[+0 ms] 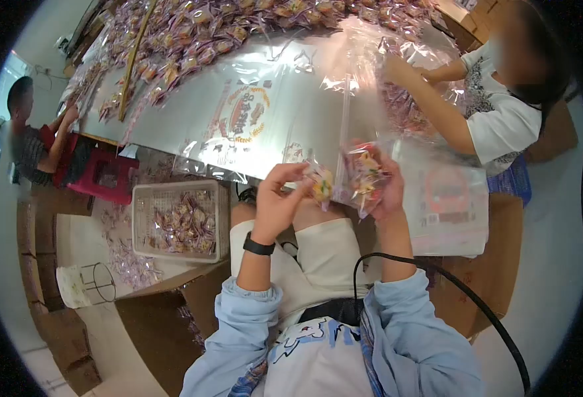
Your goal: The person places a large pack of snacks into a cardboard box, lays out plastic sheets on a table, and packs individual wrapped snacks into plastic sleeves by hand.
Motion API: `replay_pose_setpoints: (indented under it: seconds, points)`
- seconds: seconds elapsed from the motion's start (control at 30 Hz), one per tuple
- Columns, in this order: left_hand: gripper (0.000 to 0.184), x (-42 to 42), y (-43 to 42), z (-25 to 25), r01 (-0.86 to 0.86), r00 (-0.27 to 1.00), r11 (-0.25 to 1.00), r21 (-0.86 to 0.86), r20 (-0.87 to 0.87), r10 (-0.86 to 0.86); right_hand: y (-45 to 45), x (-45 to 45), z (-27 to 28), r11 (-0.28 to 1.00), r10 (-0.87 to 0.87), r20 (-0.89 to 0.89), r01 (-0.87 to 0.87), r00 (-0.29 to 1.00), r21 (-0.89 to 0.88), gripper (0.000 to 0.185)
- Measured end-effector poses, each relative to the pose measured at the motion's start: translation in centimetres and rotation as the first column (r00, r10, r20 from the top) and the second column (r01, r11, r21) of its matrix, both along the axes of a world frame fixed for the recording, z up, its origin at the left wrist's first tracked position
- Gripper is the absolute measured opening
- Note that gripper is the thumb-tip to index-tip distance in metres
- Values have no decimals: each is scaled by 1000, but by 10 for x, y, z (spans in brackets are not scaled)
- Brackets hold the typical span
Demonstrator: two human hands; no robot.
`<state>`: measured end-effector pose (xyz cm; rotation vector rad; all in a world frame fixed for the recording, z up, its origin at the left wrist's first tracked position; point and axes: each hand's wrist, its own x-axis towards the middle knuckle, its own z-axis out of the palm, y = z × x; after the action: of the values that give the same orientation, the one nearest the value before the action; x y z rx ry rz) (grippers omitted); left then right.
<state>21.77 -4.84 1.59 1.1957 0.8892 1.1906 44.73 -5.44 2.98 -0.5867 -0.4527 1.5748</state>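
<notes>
My left hand [275, 205] pinches a small clear packet [322, 186] with yellow and green contents, held over my lap near the table edge. Just beside it, my right hand [392, 190] is closed around a bunch of similar packets [364, 173] with red and yellow contents. The two hands are close but apart. Beyond them, a flat clear plastic bag [242, 126] with a round printed design lies on the table. Under my right forearm is a stack of printed plastic bags [447, 218].
A large heap of small packets [192, 40] covers the table's far side, with a yellow stick [136, 59] at left. A white basket [224, 221] of packets stands lower left, near a red stool [103, 175]. One co-worker [509, 132] handles plastic at right; another person [33, 145] is at left.
</notes>
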Motion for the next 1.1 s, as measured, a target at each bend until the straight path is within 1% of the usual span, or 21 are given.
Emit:
replay_pose_setpoints:
  seconds: [0.07,0.1,0.13,0.17,0.2,0.23,0.27,0.4,0.43,0.47,0.5,0.57,0.6,0.67,0.7,0.73,0.8,0.87,0.97,1.0,1.1]
  points:
    - [33,-12,-6,-3,-88,983,994,-64,155,97,-8,16,3,1000,-27,108,26,994,6,43]
    - [33,-15,-9,-4,-103,975,992,-74,189,116,-11,20,3,999,-42,162,41,986,10,43]
    - [32,-18,-13,-7,-118,966,989,-87,222,135,-15,18,4,998,31,234,-18,972,-55,48]
    - [32,-20,-17,-9,-134,955,986,-100,253,155,-19,15,2,994,106,461,-79,881,-78,51]
    - [29,-19,-22,-12,-143,949,982,-125,265,172,-22,9,-4,985,175,658,-133,733,-113,55]
    - [30,-16,-25,-14,-141,941,985,-101,294,165,-25,3,-10,971,230,812,-180,536,-157,59]
    - [30,-13,-28,-16,-139,934,987,-75,322,156,-28,-5,-19,965,258,746,-199,614,-170,61]
    - [29,-3,-34,-12,-148,923,988,-53,350,157,-37,-34,-28,986,161,534,-110,830,-128,57]
    - [30,-4,-36,-12,-148,922,988,-51,355,157,-39,-35,-25,983,170,509,-111,844,-145,55]
    - [28,-8,-33,-15,-136,951,988,78,290,108,-39,-34,-22,981,176,485,-111,857,-160,52]
    - [29,-11,-32,-15,-108,959,989,104,273,76,-37,-32,-20,979,179,462,-110,869,-171,50]
    - [30,-12,-31,-12,-50,970,987,151,242,12,-36,-27,-19,975,215,602,-131,769,-181,43]
    - [34,-12,-30,-10,-51,976,993,103,215,28,-35,-24,-19,972,232,666,-142,709,-188,40]
    - [43,-12,-31,2,-60,986,998,5,156,58,-36,-22,-22,987,161,765,-112,623,-117,33]
    - [48,-10,-32,9,-48,980,999,-16,192,50,-37,-22,-24,992,124,808,-101,575,-80,30]
    - [52,-6,-33,19,-36,973,999,-37,229,44,-39,-24,-25,996,78,809,-77,583,-40,29]
    - [60,-5,-33,19,-35,979,997,-68,196,48,-41,-29,-26,999,-19,802,-23,597,41,26]
    - [65,-7,-30,6,-63,996,994,-85,56,68,-42,-28,-34,999,-21,808,-20,589,40,25]
    - [58,-7,-26,-2,-114,976,964,-241,155,154,-44,-26,-39,999,-32,819,29,572,19,29]
    - [54,-8,-26,-2,-160,970,965,-206,147,192,-42,-25,-39,999,-38,824,48,565,13,31]
    - [55,-16,-27,-10,-181,973,978,-102,124,193,-44,-23,-33,996,65,715,0,697,-91,46]
